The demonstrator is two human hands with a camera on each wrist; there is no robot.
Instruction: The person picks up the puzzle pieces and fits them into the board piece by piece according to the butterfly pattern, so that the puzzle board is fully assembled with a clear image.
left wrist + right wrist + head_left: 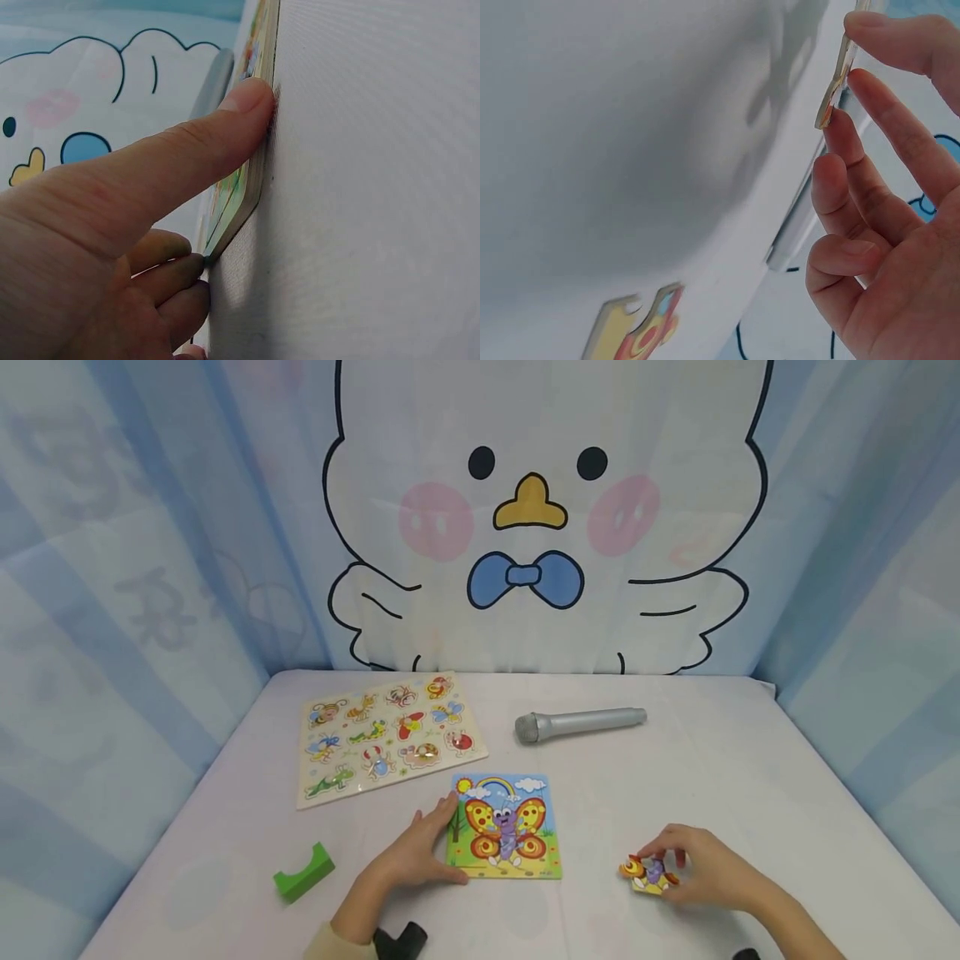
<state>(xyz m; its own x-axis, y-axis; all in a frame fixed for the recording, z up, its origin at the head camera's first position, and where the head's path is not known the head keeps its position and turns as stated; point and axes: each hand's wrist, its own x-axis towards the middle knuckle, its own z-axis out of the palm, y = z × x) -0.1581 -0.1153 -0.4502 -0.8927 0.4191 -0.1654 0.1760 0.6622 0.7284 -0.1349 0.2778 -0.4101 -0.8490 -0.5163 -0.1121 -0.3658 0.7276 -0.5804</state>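
A square butterfly puzzle board [507, 827] lies flat near the middle of the table. My left hand [416, 852] spans its left side, fingertips at the left edge and thumb at the lower left corner. In the left wrist view the straight thumb [187, 150] presses the board's edge [255, 169]. To the right, my right hand [701, 868] pinches a thin puzzle piece [836, 82] between thumb and fingertips. Below that hand in the right wrist view, another puzzle piece [641, 330], yellow and red with a swirl, rests on the white cloth.
A wooden insect puzzle board [393, 735] lies at the back left. Behind the butterfly board is a silver toy microphone [581, 724]. A green arched block [303, 872] sits left of my left hand. A curtain with a cartoon print [525, 635] hangs at the table's back edge.
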